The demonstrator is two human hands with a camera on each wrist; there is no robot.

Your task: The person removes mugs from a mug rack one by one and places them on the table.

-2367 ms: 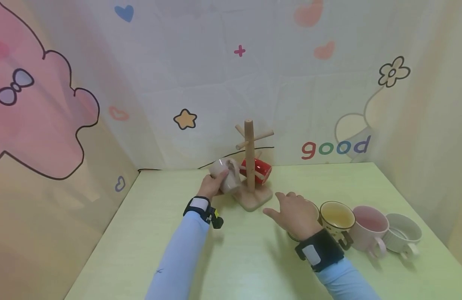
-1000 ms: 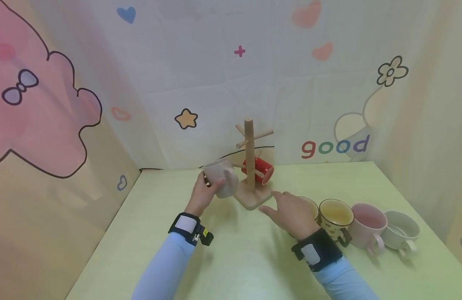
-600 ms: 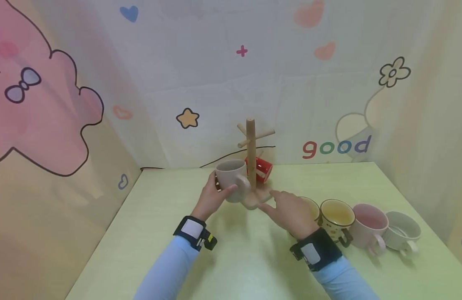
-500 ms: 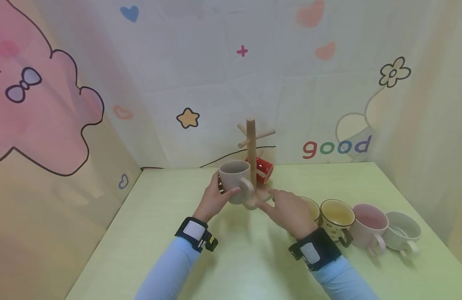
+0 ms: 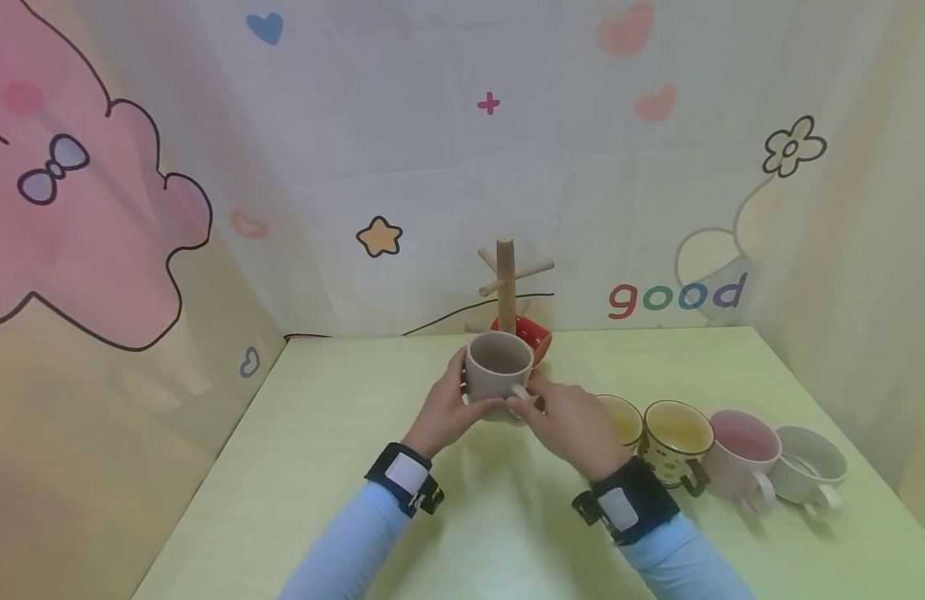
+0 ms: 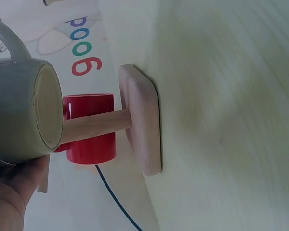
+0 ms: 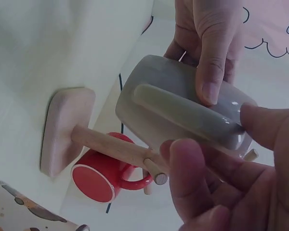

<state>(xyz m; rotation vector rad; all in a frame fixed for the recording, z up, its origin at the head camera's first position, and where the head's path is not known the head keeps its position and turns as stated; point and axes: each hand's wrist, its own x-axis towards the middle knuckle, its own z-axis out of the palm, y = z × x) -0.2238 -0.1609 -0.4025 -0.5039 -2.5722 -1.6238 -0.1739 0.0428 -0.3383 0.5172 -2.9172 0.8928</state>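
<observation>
A light grey mug (image 5: 489,385) is held upright in front of the wooden mug tree (image 5: 505,283). My left hand (image 5: 443,410) grips its left side, thumb across the front in the right wrist view. At the handle (image 7: 183,113), my right hand (image 5: 575,427) has its thumb on the mug and its fingers curled close by. Behind, a red mug (image 5: 537,335) hangs tilted by its handle on a lower peg; the grey mug hides part of it. In the left wrist view, the grey mug's round bottom faces the tree's base (image 6: 143,120).
Right of the tree, several mugs stand in a row: a yellow one (image 5: 622,417) partly behind my right hand, a second yellow mug (image 5: 668,450) with a dark handle, a pink mug (image 5: 736,467) and a whitish mug (image 5: 807,467). A printed curtain (image 5: 432,167) hangs behind the table.
My left hand has drawn the grey mug away from the tree's left side, turned it upright and moved it rightward. My right hand, earlier apart from it, now meets it at the handle.
</observation>
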